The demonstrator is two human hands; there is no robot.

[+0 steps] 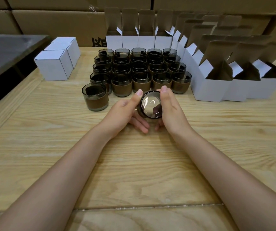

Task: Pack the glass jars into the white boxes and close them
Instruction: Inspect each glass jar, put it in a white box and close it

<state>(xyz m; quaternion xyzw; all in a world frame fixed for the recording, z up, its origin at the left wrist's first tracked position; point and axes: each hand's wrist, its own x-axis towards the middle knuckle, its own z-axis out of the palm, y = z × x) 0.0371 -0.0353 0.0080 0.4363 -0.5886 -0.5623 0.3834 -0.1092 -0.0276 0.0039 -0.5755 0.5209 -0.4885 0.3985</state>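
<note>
I hold one smoked glass jar (151, 104) tipped on its side above the wooden table (134, 164), its round base facing me. My left hand (127, 112) grips its left side with the thumb up along the rim. My right hand (170, 109) grips its right side, thumb at the top. Behind it stand several rows of like jars (140, 70) with brown paper sleeves, and a single jar (95, 97) stands apart at the front left. Open white boxes (215, 84) stand in rows to the right and along the back (139, 40).
Three closed white boxes (55, 64) sit in a line at the left of the table. A dark metal surface (5, 50) lies beyond the table's left edge. Stacked brown cartons (59, 19) form a wall behind everything.
</note>
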